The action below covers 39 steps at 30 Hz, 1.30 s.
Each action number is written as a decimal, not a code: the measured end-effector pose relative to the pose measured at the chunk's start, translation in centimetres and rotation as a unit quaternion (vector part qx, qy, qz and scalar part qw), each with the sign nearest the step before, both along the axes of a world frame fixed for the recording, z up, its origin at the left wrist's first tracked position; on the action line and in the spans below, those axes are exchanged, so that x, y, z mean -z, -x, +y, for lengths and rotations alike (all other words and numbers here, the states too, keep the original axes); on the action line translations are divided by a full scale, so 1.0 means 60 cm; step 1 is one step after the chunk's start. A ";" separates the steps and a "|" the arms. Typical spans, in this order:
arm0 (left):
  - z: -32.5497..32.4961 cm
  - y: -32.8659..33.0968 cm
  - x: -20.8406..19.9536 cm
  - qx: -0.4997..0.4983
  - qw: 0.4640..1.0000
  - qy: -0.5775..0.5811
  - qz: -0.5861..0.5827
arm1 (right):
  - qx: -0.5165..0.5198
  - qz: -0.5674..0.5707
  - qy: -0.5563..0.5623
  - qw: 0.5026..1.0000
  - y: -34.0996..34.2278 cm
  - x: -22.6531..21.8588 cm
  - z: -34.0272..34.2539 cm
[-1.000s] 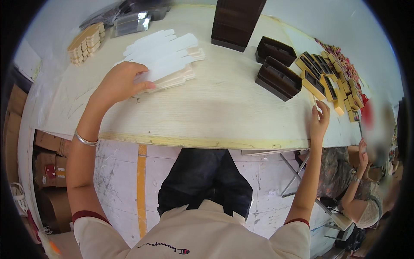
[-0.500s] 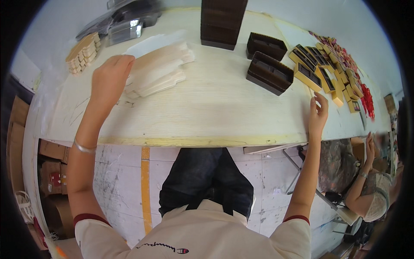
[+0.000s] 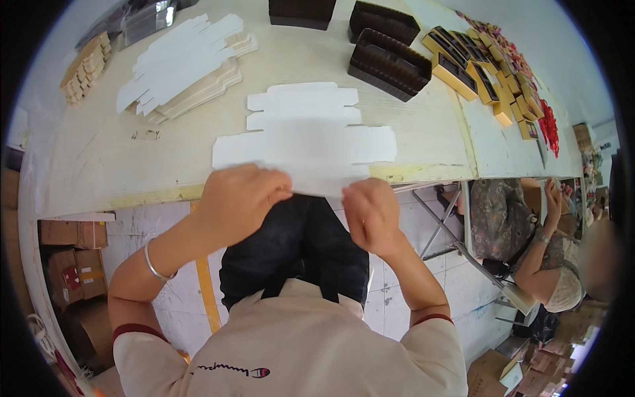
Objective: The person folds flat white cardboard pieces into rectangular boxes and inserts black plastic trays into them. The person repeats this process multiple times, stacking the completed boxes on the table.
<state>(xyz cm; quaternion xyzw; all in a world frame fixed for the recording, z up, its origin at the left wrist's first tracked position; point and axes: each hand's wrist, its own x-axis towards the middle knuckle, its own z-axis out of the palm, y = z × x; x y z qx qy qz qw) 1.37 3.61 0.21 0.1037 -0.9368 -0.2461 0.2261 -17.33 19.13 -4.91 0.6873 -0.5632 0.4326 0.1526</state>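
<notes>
A flat white die-cut box blank [image 3: 304, 139] lies in front of me, its near edge reaching past the table's front edge. My left hand [image 3: 241, 198] grips that edge at the left, fingers closed over it. At the right end of the same edge, my right hand [image 3: 370, 212] pinches the card, thumb and fingers pressed together. To the far left lies a stack of flat blanks [image 3: 178, 66], white on top with cream ones beneath. Nested dark brown plastic trays [image 3: 390, 63] stand beyond the blank, to the right.
Gold boxes with dark inserts [image 3: 456, 76] and red pieces [image 3: 549, 129] crowd the table's right side. Clear plastic covers [image 3: 149, 23] and stacked wooden-coloured pieces [image 3: 86, 66] are at far left. A co-worker [image 3: 546, 264] sits at right.
A white blank now lies before me, gripped at its near edge. My left hand has come in from the stack, my right from near the gold boxes. The view has shifted.
</notes>
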 end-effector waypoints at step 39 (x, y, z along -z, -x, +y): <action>-0.098 -0.004 -0.038 -0.104 0.963 -0.144 -0.203 | -0.179 -0.141 -0.199 0.953 -0.029 -0.100 -0.031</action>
